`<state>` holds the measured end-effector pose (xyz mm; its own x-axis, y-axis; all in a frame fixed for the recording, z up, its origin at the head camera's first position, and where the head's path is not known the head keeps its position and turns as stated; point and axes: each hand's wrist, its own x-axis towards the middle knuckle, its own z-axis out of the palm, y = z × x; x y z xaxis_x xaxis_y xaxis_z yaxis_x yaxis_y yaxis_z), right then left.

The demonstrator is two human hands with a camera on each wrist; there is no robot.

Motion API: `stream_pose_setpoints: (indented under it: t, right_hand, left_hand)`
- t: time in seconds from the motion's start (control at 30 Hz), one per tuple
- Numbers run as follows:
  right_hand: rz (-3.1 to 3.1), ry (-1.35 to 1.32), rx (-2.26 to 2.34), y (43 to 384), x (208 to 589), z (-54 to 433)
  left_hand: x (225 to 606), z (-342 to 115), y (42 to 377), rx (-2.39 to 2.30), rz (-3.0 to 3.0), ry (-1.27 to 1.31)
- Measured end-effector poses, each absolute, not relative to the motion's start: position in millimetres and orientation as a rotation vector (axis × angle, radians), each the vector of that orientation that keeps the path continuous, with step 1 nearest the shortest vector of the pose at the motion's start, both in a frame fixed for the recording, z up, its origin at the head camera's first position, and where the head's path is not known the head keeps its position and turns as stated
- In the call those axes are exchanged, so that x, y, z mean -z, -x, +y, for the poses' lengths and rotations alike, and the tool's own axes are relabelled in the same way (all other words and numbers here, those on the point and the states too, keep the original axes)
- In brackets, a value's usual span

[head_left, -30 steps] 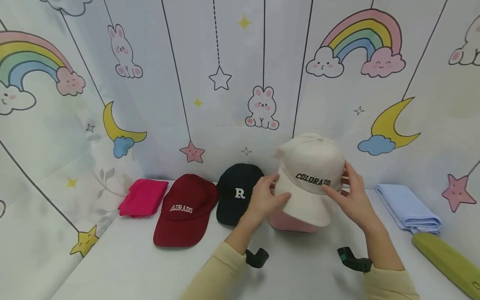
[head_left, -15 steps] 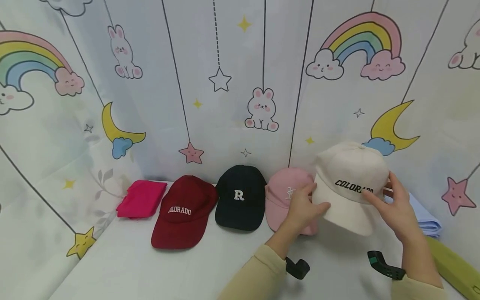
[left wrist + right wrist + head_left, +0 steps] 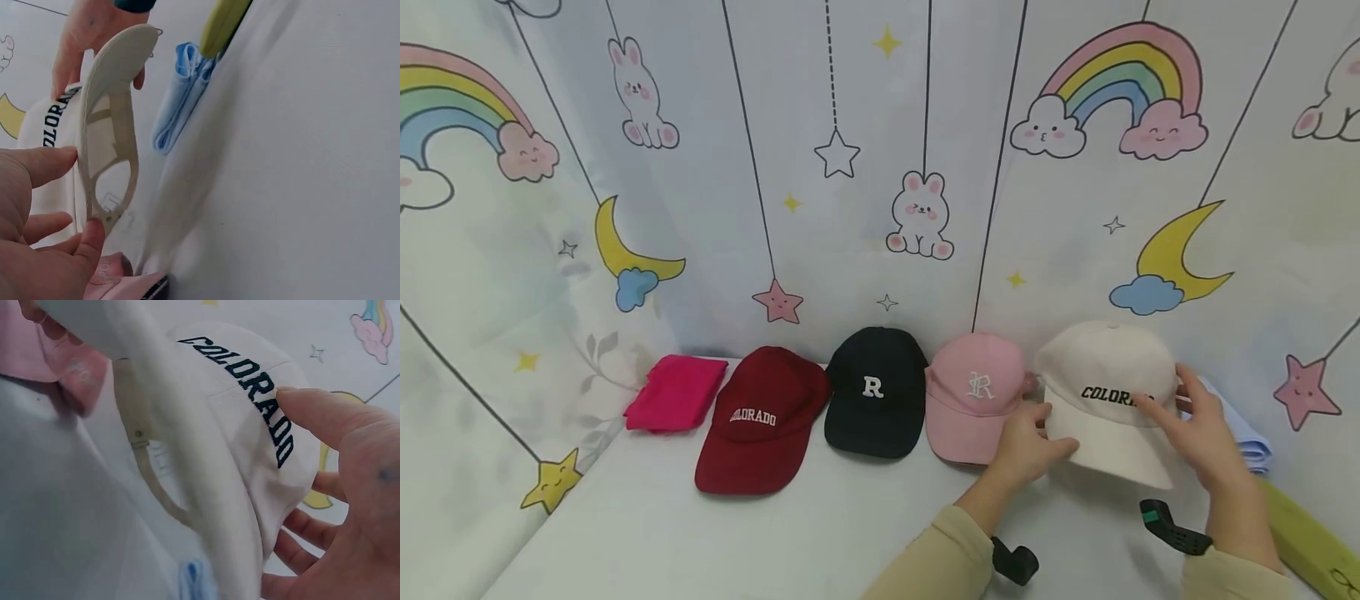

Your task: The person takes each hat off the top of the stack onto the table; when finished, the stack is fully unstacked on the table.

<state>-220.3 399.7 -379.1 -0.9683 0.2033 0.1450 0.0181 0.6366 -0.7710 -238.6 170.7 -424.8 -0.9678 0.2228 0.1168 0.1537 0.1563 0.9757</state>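
Observation:
A cream baseball cap point(image 3: 1108, 362) with dark "COLORADO" lettering is held by both hands at the right of the row of caps. My left hand point(image 3: 1026, 446) pinches its left side where brim meets crown. On the other side, my right hand point(image 3: 1206, 437) grips the crown, thumb point(image 3: 306, 409) across the last letters and fingers behind. In the left wrist view the underside of the brim point(image 3: 122, 62) and the back strap point(image 3: 125, 187) show. Just left of it sits a pink baseball cap point(image 3: 970, 392); whether the cream cap touches the table is hidden.
A black baseball cap point(image 3: 876, 417) and a dark red one point(image 3: 763, 433) continue the row leftward on the white table point(image 3: 737, 550). A folded magenta cloth point(image 3: 676, 392) lies at the far left. Folded light-blue cloth point(image 3: 181, 100) and a long green object point(image 3: 1311, 542) lie at right.
Both hands have carried the cream cap rightward from in front of the pink cap, then lowered it beside that cap. The pink cap is now mostly uncovered.

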Motion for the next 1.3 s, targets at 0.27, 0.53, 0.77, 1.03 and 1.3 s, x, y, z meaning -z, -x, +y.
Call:
stream_pose_setpoints:
  t: [0.27,0.53,0.77,1.03,1.3]
  right_hand:
    - [-2.675,0.095,-1.283,237,398,395]
    - [-2.668,-0.005,-1.272,252,416,393]
    - [-2.693,0.045,-1.168,254,428,387]
    - [-2.716,0.356,-1.137,248,431,393]
    - [-2.793,0.406,-1.063,247,437,398]
  left_hand:
    - [432,168,236,-1.846,2.508,-0.318]
    - [430,172,227,-1.716,2.57,-0.286]
    - [427,174,224,-1.574,2.548,-0.237]
    - [430,182,230,-1.662,2.392,-0.239]
    - [427,186,235,-1.771,2.253,-0.275]
